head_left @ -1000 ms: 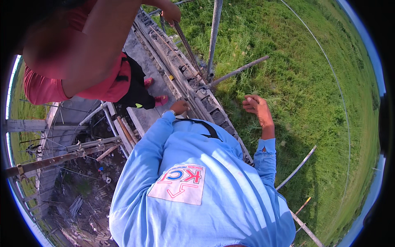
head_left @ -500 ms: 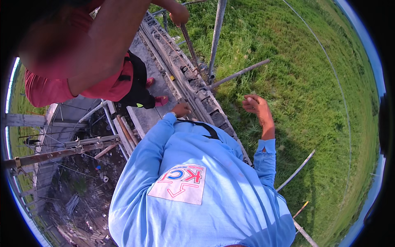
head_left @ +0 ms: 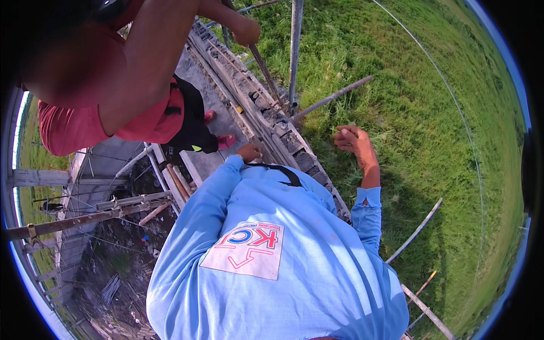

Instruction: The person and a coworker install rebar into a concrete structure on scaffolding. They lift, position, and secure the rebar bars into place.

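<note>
My left hand [head_left: 249, 152] is beside my waist, above the grey concrete walkway, its fingers curled closed. Whatever those fingers might hold is hidden. Out to the right, my right hand [head_left: 356, 146] hangs in the air over the grass, fingers loosely bent and apart, nothing visible in it. A black strap [head_left: 283, 171] crosses the front of my light blue shirt [head_left: 317, 260]. Ahead on the left stands a person in a red shirt [head_left: 147, 122], whose hand [head_left: 245, 31] grips a ridged steel bar [head_left: 263, 69].
A rough concrete ledge [head_left: 303, 153] with long strips alongside it borders the walkway [head_left: 207, 85]. Scaffold tubes stand upright [head_left: 294, 51] and jut out [head_left: 334, 97] over the grass [head_left: 419, 130]. To the left, brown pipes [head_left: 90, 220] cross above a debris-strewn lower level [head_left: 119, 266].
The view has shifted slightly, so the walkway and pipes sit a little differently. The person in red leans a bit nearer with the bar. My hands keep nearly the same pose.
</note>
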The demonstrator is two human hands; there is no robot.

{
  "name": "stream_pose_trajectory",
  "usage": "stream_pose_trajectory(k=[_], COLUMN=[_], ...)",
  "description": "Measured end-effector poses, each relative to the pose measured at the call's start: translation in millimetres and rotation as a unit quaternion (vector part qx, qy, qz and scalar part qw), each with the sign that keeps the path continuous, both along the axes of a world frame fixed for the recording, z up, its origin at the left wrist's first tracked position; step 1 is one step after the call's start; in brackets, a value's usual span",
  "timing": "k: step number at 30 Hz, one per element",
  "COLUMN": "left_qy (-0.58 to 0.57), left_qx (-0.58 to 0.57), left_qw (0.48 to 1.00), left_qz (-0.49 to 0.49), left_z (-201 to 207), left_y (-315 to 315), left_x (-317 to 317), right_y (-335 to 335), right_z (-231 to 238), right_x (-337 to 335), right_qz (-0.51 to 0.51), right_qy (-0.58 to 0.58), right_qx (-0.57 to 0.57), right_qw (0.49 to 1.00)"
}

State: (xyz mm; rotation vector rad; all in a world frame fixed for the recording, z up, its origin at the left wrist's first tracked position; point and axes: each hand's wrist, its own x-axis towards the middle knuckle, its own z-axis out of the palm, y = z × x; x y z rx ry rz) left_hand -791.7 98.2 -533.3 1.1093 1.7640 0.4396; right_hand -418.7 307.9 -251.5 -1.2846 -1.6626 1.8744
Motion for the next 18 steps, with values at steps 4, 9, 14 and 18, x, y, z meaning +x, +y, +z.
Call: stream_pose_trajectory(k=[4, 9, 14, 18], left_qy=[0.009, -0.002, -0.001, 0.004], left_qx=[-0.015, -0.008, -0.024, -0.007], left_qw=[1.000, 1.000, 1.000, 1.000], left_qz=[-0.001, 0.004, 0.014, 0.008], left_z=[-3, -14, -19, -18], left_y=[-1, -2, -3, -3], left_x=[2, 3, 3, 2], right_y=[-1, 1, 6, 10], right_z=[-1, -3, -7, -8], right_x=[5, 9, 10, 9], right_qz=[-0.007, -0.012, -0.010, -0.006], right_qy=[0.012, 0.007, 0.021, 0.036], right_qx=[-0.007, -0.008, -0.012, -0.010], right_qw=[1.000, 1.000, 1.000, 0.999])
